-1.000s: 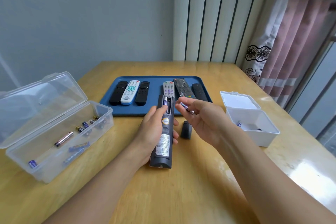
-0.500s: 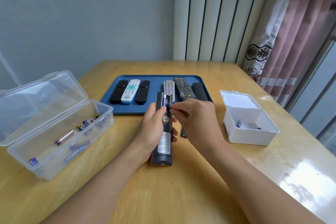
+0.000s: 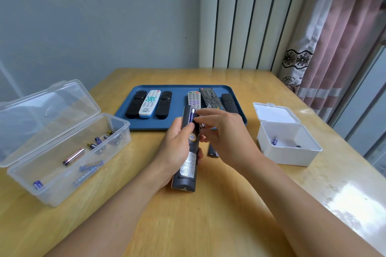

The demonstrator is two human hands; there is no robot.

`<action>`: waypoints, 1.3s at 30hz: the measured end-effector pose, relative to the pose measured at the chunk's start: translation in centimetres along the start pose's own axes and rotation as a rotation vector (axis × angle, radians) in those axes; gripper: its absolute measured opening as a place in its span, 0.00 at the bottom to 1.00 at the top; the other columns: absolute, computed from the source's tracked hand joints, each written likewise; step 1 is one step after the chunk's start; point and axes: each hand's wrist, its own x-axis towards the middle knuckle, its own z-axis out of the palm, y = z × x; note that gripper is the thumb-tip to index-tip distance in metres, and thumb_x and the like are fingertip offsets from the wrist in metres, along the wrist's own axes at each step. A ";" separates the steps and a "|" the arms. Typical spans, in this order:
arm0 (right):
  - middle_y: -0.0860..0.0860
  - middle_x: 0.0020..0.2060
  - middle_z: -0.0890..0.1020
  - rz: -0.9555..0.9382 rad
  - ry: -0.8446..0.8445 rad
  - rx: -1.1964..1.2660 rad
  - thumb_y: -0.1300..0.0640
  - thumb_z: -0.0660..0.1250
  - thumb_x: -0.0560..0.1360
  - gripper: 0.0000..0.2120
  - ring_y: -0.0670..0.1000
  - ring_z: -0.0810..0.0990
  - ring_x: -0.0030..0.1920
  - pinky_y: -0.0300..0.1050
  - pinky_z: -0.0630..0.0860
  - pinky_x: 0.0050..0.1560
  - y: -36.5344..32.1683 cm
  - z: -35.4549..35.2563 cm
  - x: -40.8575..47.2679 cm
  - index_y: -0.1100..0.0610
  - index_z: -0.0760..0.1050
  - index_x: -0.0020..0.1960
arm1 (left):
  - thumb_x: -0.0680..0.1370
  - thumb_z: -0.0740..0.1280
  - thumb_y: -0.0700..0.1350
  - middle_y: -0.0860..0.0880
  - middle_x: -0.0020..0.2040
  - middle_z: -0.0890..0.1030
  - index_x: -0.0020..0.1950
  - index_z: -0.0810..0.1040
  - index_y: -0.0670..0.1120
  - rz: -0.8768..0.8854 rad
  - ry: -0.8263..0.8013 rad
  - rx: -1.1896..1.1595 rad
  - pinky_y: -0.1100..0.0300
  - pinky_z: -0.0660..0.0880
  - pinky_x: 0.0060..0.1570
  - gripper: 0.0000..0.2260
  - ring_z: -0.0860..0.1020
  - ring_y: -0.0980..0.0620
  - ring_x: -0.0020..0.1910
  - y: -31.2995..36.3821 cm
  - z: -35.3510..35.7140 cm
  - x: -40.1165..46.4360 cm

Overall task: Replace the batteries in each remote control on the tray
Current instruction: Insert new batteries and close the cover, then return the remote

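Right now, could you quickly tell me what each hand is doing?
Left hand: grips the dark remote, its back facing up.
Right hand: fingers pinch a battery at the remote's open compartment.

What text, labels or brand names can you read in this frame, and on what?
None can be read.
Grey remote, held in the left hand: white label with print, too small.
Batteries in the clear box: wrapper print, blurred.
White remote on the tray: lower marking and button legends, blurred.
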 end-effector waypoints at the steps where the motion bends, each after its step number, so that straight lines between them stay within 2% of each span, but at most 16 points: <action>1: 0.57 0.45 0.85 -0.004 0.002 0.001 0.74 0.68 0.72 0.08 0.48 0.80 0.44 0.44 0.78 0.46 0.1 -0.1 0.0 0.66 0.83 0.47 | 0.86 0.57 0.45 0.44 0.38 0.78 0.61 0.72 0.43 -0.004 -0.006 0.000 0.55 0.74 0.25 0.08 0.76 0.44 0.28 0.0 0.0 0.0; 4: 0.52 0.38 0.86 0.040 -0.011 0.058 0.68 0.71 0.74 0.07 0.43 0.83 0.38 0.39 0.80 0.42 0.4 -0.4 0.0 0.61 0.85 0.50 | 0.86 0.57 0.45 0.44 0.38 0.78 0.60 0.72 0.43 -0.010 -0.015 -0.001 0.55 0.75 0.26 0.08 0.76 0.44 0.28 -0.1 -0.1 0.0; 6: 0.49 0.36 0.85 0.023 -0.049 0.052 0.64 0.73 0.75 0.08 0.43 0.83 0.38 0.36 0.79 0.43 0.6 -0.6 -0.1 0.58 0.85 0.53 | 0.86 0.57 0.45 0.46 0.36 0.79 0.60 0.72 0.43 -0.008 -0.017 0.002 0.54 0.75 0.26 0.08 0.76 0.44 0.28 -0.1 -0.2 0.1; 9: 0.51 0.40 0.86 -0.006 -0.028 0.015 0.62 0.74 0.74 0.06 0.45 0.83 0.41 0.38 0.78 0.46 0.9 -0.4 -0.1 0.58 0.87 0.50 | 0.86 0.57 0.46 0.46 0.36 0.79 0.61 0.73 0.44 -0.014 -0.042 0.005 0.55 0.76 0.26 0.08 0.76 0.44 0.28 -0.2 -0.2 0.1; 12: 0.52 0.48 0.87 0.057 0.039 0.027 0.62 0.76 0.73 0.09 0.45 0.84 0.49 0.32 0.77 0.53 1.6 -0.1 0.0 0.58 0.86 0.52 | 0.86 0.58 0.46 0.44 0.38 0.80 0.60 0.73 0.46 -0.022 -0.075 0.031 0.55 0.76 0.26 0.07 0.77 0.45 0.28 -0.3 -0.4 0.1; 16: 0.47 0.46 0.83 0.101 0.091 0.079 0.61 0.75 0.74 0.05 0.40 0.80 0.45 0.27 0.72 0.45 2.1 0.4 0.1 0.56 0.87 0.49 | 0.85 0.60 0.47 0.47 0.38 0.81 0.60 0.74 0.49 0.005 -0.116 0.073 0.55 0.76 0.27 0.06 0.78 0.46 0.29 -0.4 -0.4 0.1; 18: 0.46 0.48 0.80 0.108 0.101 0.078 0.61 0.75 0.74 0.05 0.39 0.79 0.46 0.25 0.70 0.45 2.2 0.5 0.2 0.56 0.87 0.50 | 0.85 0.61 0.48 0.47 0.39 0.81 0.59 0.75 0.50 0.013 -0.126 0.078 0.55 0.77 0.27 0.06 0.78 0.45 0.30 -0.5 -0.5 0.2; 24: 0.46 0.57 0.79 0.132 0.032 0.160 0.60 0.71 0.77 0.09 0.42 0.79 0.55 0.31 0.74 0.51 2.2 0.0 0.2 0.54 0.85 0.56 | 0.84 0.62 0.47 0.46 0.39 0.83 0.59 0.74 0.46 -0.010 -0.062 0.052 0.55 0.77 0.27 0.06 0.80 0.44 0.28 -0.3 -0.7 0.4; 26: 0.45 0.52 0.81 0.229 0.145 0.201 0.61 0.71 0.77 0.09 0.41 0.80 0.50 0.31 0.75 0.46 2.0 -0.6 0.5 0.53 0.86 0.54 | 0.84 0.62 0.46 0.46 0.38 0.84 0.59 0.74 0.45 -0.039 -0.033 0.037 0.55 0.77 0.26 0.07 0.80 0.44 0.28 -0.2 -0.9 0.5; 28: 0.40 0.43 0.82 0.323 0.201 0.129 0.61 0.70 0.76 0.08 0.38 0.80 0.40 0.27 0.71 0.39 2.2 -1.6 0.6 0.53 0.86 0.51 | 0.83 0.62 0.46 0.45 0.37 0.84 0.59 0.74 0.44 -0.063 -0.015 0.033 0.55 0.77 0.26 0.08 0.80 0.44 0.28 -0.1 -1.2 0.7; 30: 0.39 0.37 0.82 0.369 0.084 0.025 0.59 0.71 0.74 0.07 0.37 0.78 0.35 0.28 0.69 0.39 2.5 -2.4 0.4 0.54 0.86 0.50 | 0.83 0.62 0.45 0.45 0.37 0.84 0.59 0.74 0.44 -0.076 -0.015 0.033 0.55 0.77 0.26 0.08 0.80 0.45 0.27 0.0 -1.5 0.8; 31: 0.41 0.40 0.83 0.380 -0.021 -0.031 0.56 0.72 0.73 0.09 0.38 0.78 0.36 0.32 0.71 0.42 2.6 -2.7 0.2 0.54 0.85 0.52 | 0.83 0.62 0.45 0.44 0.37 0.84 0.59 0.74 0.43 -0.079 -0.019 0.032 0.55 0.77 0.26 0.08 0.80 0.45 0.27 0.0 -1.7 0.8; 33: 0.46 0.49 0.83 0.395 -0.249 -0.162 0.47 0.76 0.70 0.20 0.44 0.78 0.42 0.39 0.72 0.45 2.5 -2.6 -0.3 0.53 0.82 0.59 | 0.83 0.62 0.44 0.44 0.38 0.84 0.59 0.74 0.43 -0.087 -0.026 0.026 0.55 0.77 0.26 0.08 0.79 0.45 0.27 0.1 -1.9 0.9; 35: 0.47 0.55 0.81 0.412 -0.399 -0.227 0.41 0.79 0.66 0.31 0.47 0.77 0.45 0.40 0.72 0.45 2.5 -2.4 -0.6 0.51 0.78 0.65 | 0.83 0.62 0.44 0.43 0.38 0.84 0.59 0.74 0.42 -0.098 -0.036 0.018 0.55 0.77 0.26 0.08 0.79 0.45 0.27 0.2 -1.9 0.9; 37: 0.46 0.57 0.80 0.390 -0.438 -0.236 0.41 0.79 0.65 0.33 0.47 0.76 0.47 0.40 0.72 0.46 2.5 -2.2 -0.7 0.50 0.76 0.66 | 0.83 0.63 0.44 0.43 0.39 0.84 0.59 0.74 0.43 -0.106 -0.056 0.021 0.55 0.77 0.27 0.07 0.79 0.45 0.27 0.1 -1.8 0.9; 39: 0.46 0.57 0.81 0.357 -0.429 -0.245 0.44 0.79 0.66 0.31 0.46 0.75 0.47 0.40 0.71 0.45 2.6 -2.0 -0.8 0.51 0.77 0.66 | 0.83 0.63 0.45 0.43 0.39 0.84 0.59 0.75 0.44 -0.103 -0.075 0.026 0.55 0.77 0.28 0.07 0.79 0.45 0.28 0.0 -1.7 0.8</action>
